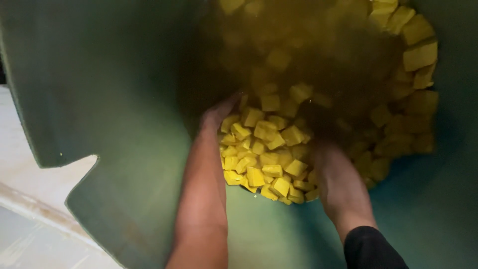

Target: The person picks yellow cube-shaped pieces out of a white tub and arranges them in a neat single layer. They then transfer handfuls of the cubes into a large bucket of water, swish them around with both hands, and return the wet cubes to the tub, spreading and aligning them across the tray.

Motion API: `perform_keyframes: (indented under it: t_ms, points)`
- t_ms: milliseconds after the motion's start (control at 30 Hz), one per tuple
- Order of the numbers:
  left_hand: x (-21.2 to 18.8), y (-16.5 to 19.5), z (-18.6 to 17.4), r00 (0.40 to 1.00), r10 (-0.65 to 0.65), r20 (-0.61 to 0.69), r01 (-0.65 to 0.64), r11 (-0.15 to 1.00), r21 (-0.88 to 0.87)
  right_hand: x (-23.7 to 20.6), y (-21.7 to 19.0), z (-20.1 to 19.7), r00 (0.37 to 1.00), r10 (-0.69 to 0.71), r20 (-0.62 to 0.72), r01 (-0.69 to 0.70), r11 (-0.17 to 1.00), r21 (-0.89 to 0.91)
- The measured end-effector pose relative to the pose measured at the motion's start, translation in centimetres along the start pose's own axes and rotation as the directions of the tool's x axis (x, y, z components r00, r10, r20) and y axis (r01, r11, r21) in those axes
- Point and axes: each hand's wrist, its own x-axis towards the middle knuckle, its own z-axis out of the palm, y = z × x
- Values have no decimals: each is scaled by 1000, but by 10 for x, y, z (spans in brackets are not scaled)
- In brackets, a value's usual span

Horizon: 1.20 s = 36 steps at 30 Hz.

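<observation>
Both my arms reach down into a large dark green barrel [114,114] that holds a heap of several small yellow blocks [269,149]. My left hand [216,115] lies at the left edge of the heap, fingers pressed against the blocks. My right hand [326,154] is buried among the blocks on the right, and its fingers are hidden. A pile of blocks sits between the two hands. Whether either hand grips any blocks cannot be told. A shadow darkens the blocks at the top middle.
The barrel's cut, jagged rim [82,167] shows at the lower left. Beyond it lies a pale floor [25,209]. More yellow blocks [418,50] lie in light at the upper right, against the barrel's far wall.
</observation>
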Motion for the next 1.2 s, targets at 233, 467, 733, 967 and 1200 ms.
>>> perform_keyframes:
  t_ms: [233,467,733,967,1200]
  points:
    - [8,-9,2,986,162,32,-154,973,-171,8,-9,10,1000,-9,22,9,1000,12]
    - [-1,3,3,987,51,153,-7,961,-275,10,-14,22,1000,-26,5,26,1000,6]
    - [-11,9,9,945,-35,325,161,915,-371,12,-24,29,998,-60,-7,60,998,7]
    - [-16,15,24,996,27,85,-29,999,22,-8,-16,48,998,61,27,-62,998,25]
    - [-46,45,39,993,70,92,-85,983,165,-16,-53,66,976,190,109,-194,981,29]
